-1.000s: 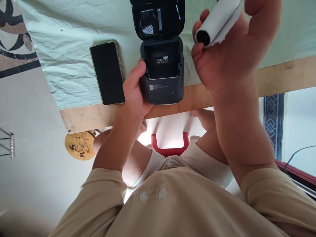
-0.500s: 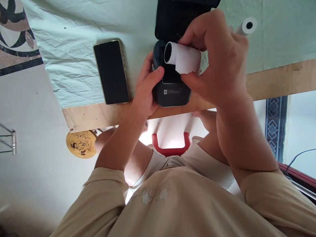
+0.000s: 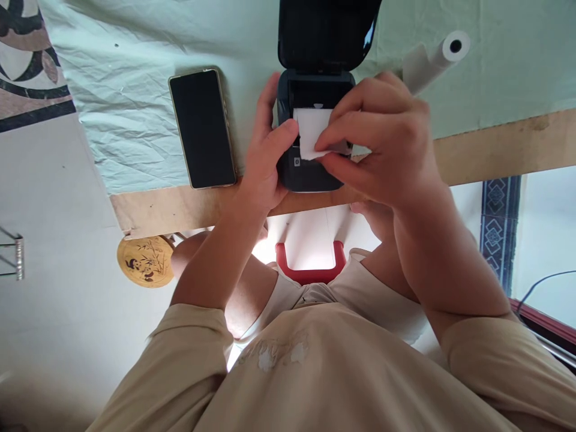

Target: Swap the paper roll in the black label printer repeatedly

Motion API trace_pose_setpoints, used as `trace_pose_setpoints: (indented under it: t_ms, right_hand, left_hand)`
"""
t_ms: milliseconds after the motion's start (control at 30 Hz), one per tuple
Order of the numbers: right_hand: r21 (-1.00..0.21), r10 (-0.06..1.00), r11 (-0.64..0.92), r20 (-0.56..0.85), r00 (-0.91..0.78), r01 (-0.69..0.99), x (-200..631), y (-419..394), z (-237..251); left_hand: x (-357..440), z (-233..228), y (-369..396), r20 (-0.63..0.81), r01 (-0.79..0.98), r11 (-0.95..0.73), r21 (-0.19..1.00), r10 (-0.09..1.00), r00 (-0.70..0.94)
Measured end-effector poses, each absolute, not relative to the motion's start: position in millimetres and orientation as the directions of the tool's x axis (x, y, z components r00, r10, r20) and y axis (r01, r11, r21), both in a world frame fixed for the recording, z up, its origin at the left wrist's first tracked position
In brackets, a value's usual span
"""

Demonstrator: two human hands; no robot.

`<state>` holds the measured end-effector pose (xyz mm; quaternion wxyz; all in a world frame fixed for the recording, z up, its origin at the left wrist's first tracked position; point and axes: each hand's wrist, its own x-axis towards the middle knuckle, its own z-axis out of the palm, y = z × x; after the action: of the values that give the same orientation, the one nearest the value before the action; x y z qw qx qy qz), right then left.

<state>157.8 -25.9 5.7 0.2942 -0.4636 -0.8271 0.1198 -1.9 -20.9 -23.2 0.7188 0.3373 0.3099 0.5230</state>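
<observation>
And there's your white paper roll (image 3: 309, 127), down in the open bay of the compact black printer (image 3: 310, 181), when half a second ago you had it tilted above! Your right hand (image 3: 389, 141) pinches the loose paper edge between thumb and fingertips; your left hand (image 3: 270, 159) grips the casing's left side, thumb parted from the fingers. A small square mark (image 3: 297, 162) shows up front, its lettering too small to read. The lid (image 3: 326, 36) stands open behind. Right, a second roll (image 3: 432, 67) lies on the pale green cloth (image 3: 504, 78); left, a dark-screened smartphone (image 3: 203, 129).
</observation>
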Motion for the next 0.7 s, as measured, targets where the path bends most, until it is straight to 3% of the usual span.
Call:
trace_pose_setpoints:
  t_ms: [100,167,233,367,533,700]
  right_hand:
    - [-0.514,0.758,0.652,0.455,-0.467,0.557,157.4,-27.0,2.8]
    - [-0.555,0.734,0.679,0.532,-0.423,0.481,158.9,-27.4,2.6]
    - [-0.61,0.776,0.618,0.576,-0.259,0.496,161.1,-27.5,3.6]
    - [-0.765,0.877,0.391,0.478,0.045,0.512,162.9,-23.6,3.2]
    - [-0.925,0.936,0.346,0.351,0.006,0.156,159.1,-15.7,-1.7]
    - [-0.931,0.936,0.353,0.351,-0.036,0.096,160.3,-12.9,-4.0]
  left_hand:
    - [-2.4,-28.1,-19.3,-0.015,-0.544,0.16,0.824,0.965,0.261]
    - [-2.1,-29.1,-19.5,-0.025,-0.523,0.157,0.838,0.968,0.249]
    - [-1.2,-28.0,-21.2,-0.06,-0.508,0.173,0.844,0.971,0.231]
    - [0.7,-23.6,-25.3,-0.055,-0.494,0.174,0.852,0.968,0.245]
    - [-0.7,-23.5,-26.2,-0.058,-0.484,0.162,0.86,0.973,0.224]
    - [-7.2,-41.4,-20.7,0.003,-0.455,0.118,0.883,0.967,0.256]
